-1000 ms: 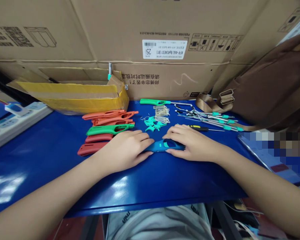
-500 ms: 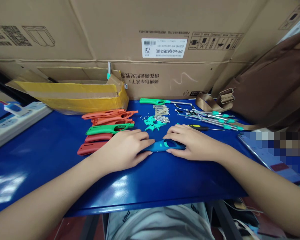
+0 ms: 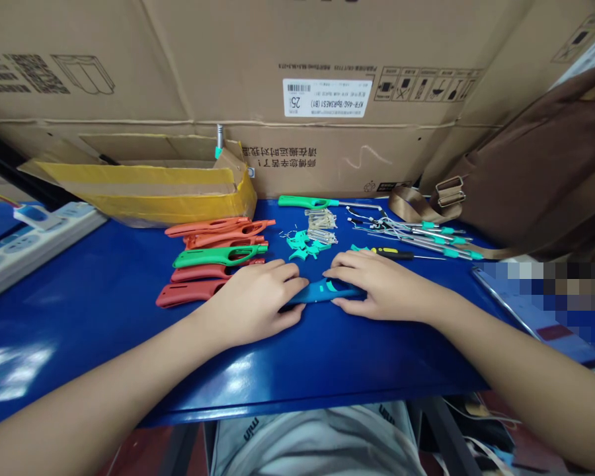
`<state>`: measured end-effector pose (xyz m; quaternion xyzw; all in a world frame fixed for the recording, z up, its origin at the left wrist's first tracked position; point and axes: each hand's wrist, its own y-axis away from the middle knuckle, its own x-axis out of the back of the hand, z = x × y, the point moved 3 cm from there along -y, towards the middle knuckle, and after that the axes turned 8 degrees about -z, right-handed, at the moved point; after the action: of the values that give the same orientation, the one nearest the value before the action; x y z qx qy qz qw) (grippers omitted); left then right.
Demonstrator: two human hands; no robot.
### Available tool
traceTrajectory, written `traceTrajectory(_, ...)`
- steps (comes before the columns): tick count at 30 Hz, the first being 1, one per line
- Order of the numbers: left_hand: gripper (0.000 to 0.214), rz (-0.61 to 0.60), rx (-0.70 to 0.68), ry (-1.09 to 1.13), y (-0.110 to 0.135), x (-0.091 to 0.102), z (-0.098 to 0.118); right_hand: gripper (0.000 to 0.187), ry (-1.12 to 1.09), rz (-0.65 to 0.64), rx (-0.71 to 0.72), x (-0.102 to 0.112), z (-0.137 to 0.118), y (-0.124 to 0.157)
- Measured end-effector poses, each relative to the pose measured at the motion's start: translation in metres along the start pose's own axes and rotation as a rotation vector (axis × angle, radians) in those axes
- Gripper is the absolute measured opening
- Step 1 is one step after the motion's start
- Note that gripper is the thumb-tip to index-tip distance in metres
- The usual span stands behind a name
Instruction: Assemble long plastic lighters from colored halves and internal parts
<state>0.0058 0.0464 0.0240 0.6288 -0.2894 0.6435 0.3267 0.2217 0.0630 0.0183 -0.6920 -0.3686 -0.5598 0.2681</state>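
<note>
"At the middle of the frame, did that blue casing (image 3: 322, 291) shift just then?"

"It did, a little. Half a second before, its oval opening faced up between the two hands. Then it rolled toward the person, so only a sliver of the teal insert (image 3: 333, 285) showed. Neither hand travelled; the wrists stayed where they were."

"So what did that come to?"

"My guess is that the piece was being turned on its edge, not lifted. It lay low over the blue table (image 3: 104, 291), though I couldn't see whether it touched. The left hand (image 3: 250, 301) had its fingers curled over the left end with the thumb tucked on the near side. The right hand (image 3: 384, 285) pinched the other end, fingers on top and thumb along the front edge. Both were closed on the casing, neither one loose."

"Anything readable?"

"The white label (image 3: 326, 97) at upper centre sat upside down on the cardboard cartons (image 3: 203, 59). It read 'KFR-46G/BpR3AES1 (B1)', with a barcode and a large '25'. Below it were inverted Chinese characters, possibly starting '师傅您辛苦了', but the print was too small to be sure. Handling pictograms ran along to the right of the label."
</note>
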Motion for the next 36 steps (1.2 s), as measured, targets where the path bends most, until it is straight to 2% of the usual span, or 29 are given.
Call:
traceTrajectory(12, 0.028, 0.023, 0.006, 0.008, -0.003, -0.006, 0.002, 0.033, -0.126, -0.028, 0.006, -0.001, 0.002, 0.002)
traceTrajectory(17, 0.021, 0.035, 0.005, 0.039, -0.003, -0.006, 0.002, 0.026, -0.169, -0.039, 0.036, 0.0, 0.001, 0.001)
traceTrajectory(22, 0.03, 0.046, -0.005, 0.112, -0.003, -0.01, 0.002, 0.024, -0.149, -0.045, 0.068, 0.001, -0.001, 0.002)
traceTrajectory(28, 0.027, 0.06, -0.016, 0.19, -0.003, -0.012, 0.005, 0.027, -0.122, -0.018, 0.089, 0.003, -0.002, 0.001)
traceTrajectory(32, 0.027, 0.06, -0.023, 0.146, -0.003, -0.007, 0.001, 0.025, -0.172, -0.01, 0.068, 0.007, 0.001, 0.003)
traceTrajectory(36, 0.028, 0.093, -0.035, 0.034, -0.003, 0.0, -0.006, 0.024, -0.084, 0.017, -0.005, 0.014, 0.009, 0.007)
